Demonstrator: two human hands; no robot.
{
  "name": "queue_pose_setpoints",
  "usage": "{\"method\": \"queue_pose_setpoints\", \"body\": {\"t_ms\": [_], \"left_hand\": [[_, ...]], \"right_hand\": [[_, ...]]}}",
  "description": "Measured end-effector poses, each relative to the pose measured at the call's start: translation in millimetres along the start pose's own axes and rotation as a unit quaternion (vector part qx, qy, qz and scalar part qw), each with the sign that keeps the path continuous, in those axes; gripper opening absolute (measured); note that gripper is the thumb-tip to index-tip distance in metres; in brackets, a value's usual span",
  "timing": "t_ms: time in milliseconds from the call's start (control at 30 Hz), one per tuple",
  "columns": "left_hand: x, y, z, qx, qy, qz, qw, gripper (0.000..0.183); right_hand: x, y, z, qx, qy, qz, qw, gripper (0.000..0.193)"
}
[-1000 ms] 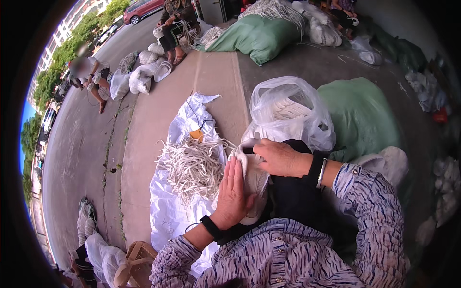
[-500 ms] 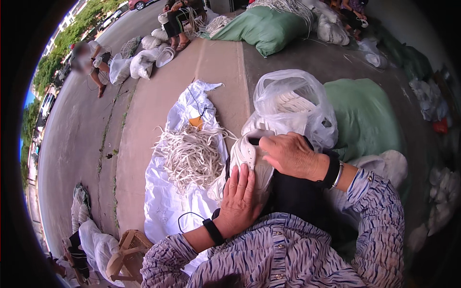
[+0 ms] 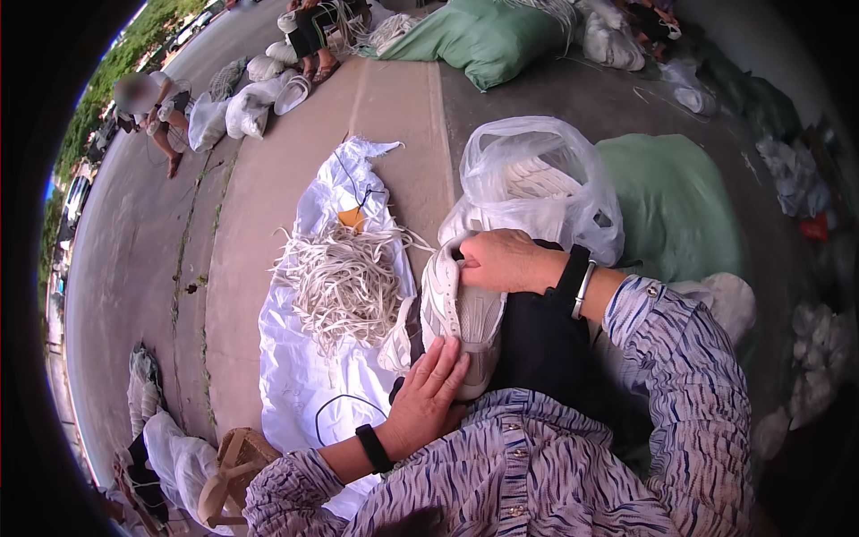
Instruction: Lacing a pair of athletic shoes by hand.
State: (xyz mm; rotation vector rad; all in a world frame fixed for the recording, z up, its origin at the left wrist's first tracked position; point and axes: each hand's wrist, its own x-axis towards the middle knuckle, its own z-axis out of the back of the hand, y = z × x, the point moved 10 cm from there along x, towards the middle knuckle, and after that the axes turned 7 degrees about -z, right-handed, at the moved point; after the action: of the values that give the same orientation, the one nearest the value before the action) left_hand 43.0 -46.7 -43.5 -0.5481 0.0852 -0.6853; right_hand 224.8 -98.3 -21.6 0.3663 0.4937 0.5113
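A white sneaker (image 3: 481, 322) without laces lies across my lap, its toe pointing toward me. My left hand (image 3: 428, 389) rests on its side near the toe, fingers stretched out and lying flat against the upper. At the shoe's opening, my right hand (image 3: 506, 261) is closed, with fingers curled over the edge by the tongue. Its fingertips are partly hidden inside the shoe. A second white shoe (image 3: 400, 338) shows beside the first, partly covered. To the left, a tangled heap of white shoelaces (image 3: 344, 285) lies on a white woven sack (image 3: 291, 380).
Beyond my knees stands a clear plastic bag (image 3: 595, 157) holding white shoes, next to a full green sack (image 3: 671, 201). A woven stool (image 3: 234, 479) is at the lower left. Two people (image 3: 148, 103) sit farther off among bags, near another green sack (image 3: 492, 40).
My right hand has moved left and its fingers have gone down into the shoe's opening. My left hand has slid slightly toward me along the shoe's side. The view has shifted slightly.
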Motion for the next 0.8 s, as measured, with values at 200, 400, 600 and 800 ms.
{"method": "queue_pose_setpoints", "body": {"t_ms": [200, 400, 600, 800], "left_hand": [[2.6, -11.4, 1.6, 0.127, 0.031, -0.046, 0.990, 0.080], [7.5, -17.1, 4.7, 0.120, 0.009, -0.074, 0.990, 0.071], [-7.9, 35.0, 31.8, -0.181, -0.143, -0.036, 0.972, 0.044], [-72.1, 254.1, -21.9, -0.077, -0.209, 0.402, 0.888, 0.088]], "right_hand": [[15.6, -10.3, -11.6, 0.011, 0.055, 0.025, 0.998, 0.032], [10.8, -23.1, -16.2, 0.163, 0.143, -0.009, 0.976, 0.031], [-38.1, -20.2, 27.7, 0.142, -0.040, 0.106, 0.983, 0.032], [-74.8, -49.2, 21.7, -0.053, -0.119, 0.145, 0.981, 0.058]]}}
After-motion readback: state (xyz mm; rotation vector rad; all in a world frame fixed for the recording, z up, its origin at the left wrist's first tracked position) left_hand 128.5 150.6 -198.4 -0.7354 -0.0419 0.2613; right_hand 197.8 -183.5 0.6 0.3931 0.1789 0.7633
